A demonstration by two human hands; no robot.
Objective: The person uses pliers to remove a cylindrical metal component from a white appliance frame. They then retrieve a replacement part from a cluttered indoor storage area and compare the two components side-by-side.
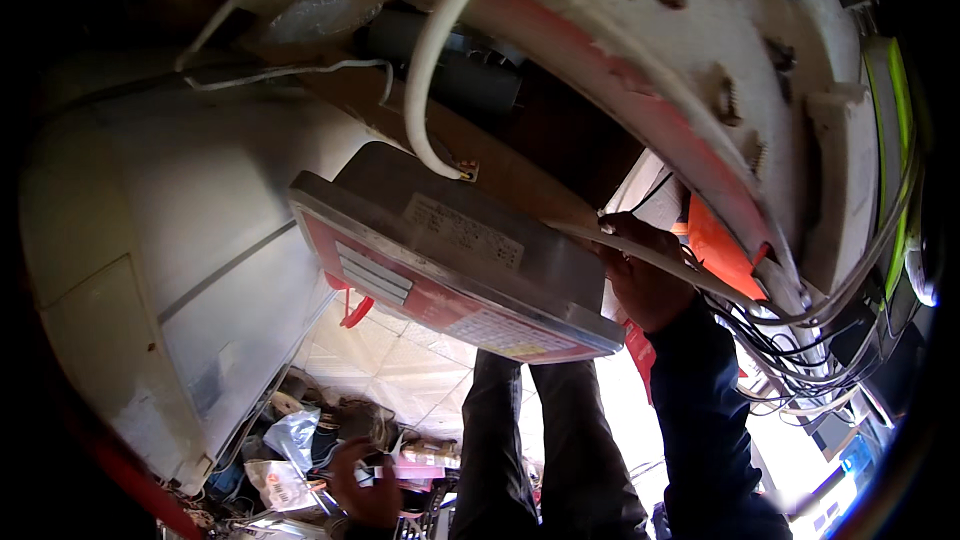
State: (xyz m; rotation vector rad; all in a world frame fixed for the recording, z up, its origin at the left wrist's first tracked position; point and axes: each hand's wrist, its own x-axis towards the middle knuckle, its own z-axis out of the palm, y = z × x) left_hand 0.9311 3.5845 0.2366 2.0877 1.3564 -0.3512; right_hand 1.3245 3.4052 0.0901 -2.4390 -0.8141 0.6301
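A grey electronic unit with a red-and-white keypad panel (440, 250) and a red tab below it is tilted in the middle. A thick white cable (430, 90) ends in exposed wires at its upper back. My right hand (643, 280) is at the unit's right end, fingers closed on a pale cable (660, 262); whether it also grips the housing is unclear. My left hand (365, 485) is low, fingers curved and apart with nothing visible in them, near a cluttered pile of bags and parts (290, 440).
A pale cabinet (170, 270) fills the left. Overhead is a pale surface with screws (660, 60). Bundled black cables (790, 360), a bright green strip (890, 90) and an orange object (715, 240) are at right. Tiled floor (390, 360) and my legs are below.
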